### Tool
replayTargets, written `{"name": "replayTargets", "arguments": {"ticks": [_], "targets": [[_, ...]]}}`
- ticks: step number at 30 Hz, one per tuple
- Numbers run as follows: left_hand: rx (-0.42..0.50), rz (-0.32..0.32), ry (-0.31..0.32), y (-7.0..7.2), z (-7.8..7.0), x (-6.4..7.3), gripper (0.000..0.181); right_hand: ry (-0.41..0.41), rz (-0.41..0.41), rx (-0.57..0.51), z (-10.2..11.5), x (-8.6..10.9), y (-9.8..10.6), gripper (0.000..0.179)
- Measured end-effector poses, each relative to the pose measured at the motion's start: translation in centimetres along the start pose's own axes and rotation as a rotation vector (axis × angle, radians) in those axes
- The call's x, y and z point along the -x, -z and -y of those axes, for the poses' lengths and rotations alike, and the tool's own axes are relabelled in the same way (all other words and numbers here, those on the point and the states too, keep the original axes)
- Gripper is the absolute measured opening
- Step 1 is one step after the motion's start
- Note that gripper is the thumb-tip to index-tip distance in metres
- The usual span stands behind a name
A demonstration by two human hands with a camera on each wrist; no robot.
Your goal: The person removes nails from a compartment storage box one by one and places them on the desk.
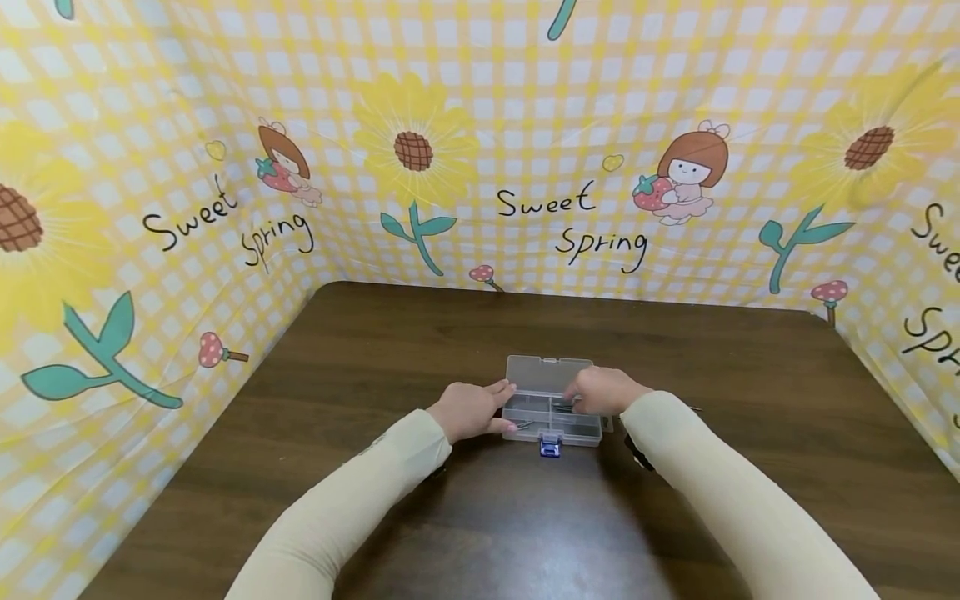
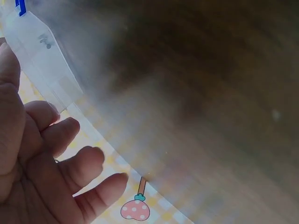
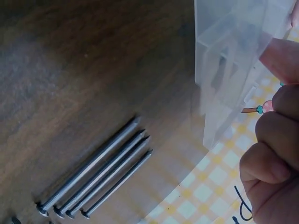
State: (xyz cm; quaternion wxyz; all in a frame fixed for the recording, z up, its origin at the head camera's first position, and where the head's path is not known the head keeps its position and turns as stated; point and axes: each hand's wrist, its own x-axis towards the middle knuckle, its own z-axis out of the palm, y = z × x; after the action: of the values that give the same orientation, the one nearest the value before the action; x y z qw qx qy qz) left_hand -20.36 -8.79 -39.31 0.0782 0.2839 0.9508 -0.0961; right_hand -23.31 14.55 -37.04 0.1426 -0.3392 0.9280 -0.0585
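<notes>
A clear plastic compartment box [image 1: 528,406] stands on the table with its lid [image 1: 550,375] raised at the back and a blue latch [image 1: 551,447] in front. My left hand [image 1: 471,408] holds the box's left end, thumb toward the front and fingers toward the back. My right hand [image 1: 603,390] reaches into the back right compartment with curled fingers. Thin metal pieces [image 1: 564,408] lie at its fingertips; whether it pinches one is hidden. More thin metal pieces [image 1: 523,425] lie in the front left compartment. In the right wrist view, several steel nails [image 3: 88,165] lie side by side near the box.
The brown wooden table [image 1: 420,333] ends at a yellow checked cloth [image 1: 525,117] along the back and sides. A thin tip [image 1: 696,408] shows on the table just beyond my right sleeve [image 1: 667,425].
</notes>
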Motion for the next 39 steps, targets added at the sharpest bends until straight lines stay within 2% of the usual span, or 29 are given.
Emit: {"name": "replayTargets", "arguments": {"ticks": [5,13,18,25,31,39], "targets": [[0.012,-0.005,-0.021,0.0,0.2,0.0,0.07,0.002,0.004,0.044,0.1,0.0,-0.2,0.027],[0.055,-0.013,-0.045,-0.2,0.6,0.1,0.069,0.029,-0.014,0.058,0.0,-0.2,-0.9,0.024],[0.034,-0.014,-0.049,-0.5,0.7,0.0,0.069,0.033,-0.033,0.062,0.0,-0.4,-1.1,0.019],[0.014,-0.025,-0.033,-0.3,0.5,0.2,0.069,0.054,-0.067,0.093,-0.1,-0.6,-1.3,0.013],[-0.011,-0.019,-0.021,-0.2,0.4,0.2,0.069,0.07,-0.07,0.105,-0.2,-0.5,-1.3,0.01],[-0.049,-0.014,-0.021,-0.3,0.4,0.1,0.069,0.049,-0.069,0.082,-0.4,-0.5,-1.2,0.008]]}}
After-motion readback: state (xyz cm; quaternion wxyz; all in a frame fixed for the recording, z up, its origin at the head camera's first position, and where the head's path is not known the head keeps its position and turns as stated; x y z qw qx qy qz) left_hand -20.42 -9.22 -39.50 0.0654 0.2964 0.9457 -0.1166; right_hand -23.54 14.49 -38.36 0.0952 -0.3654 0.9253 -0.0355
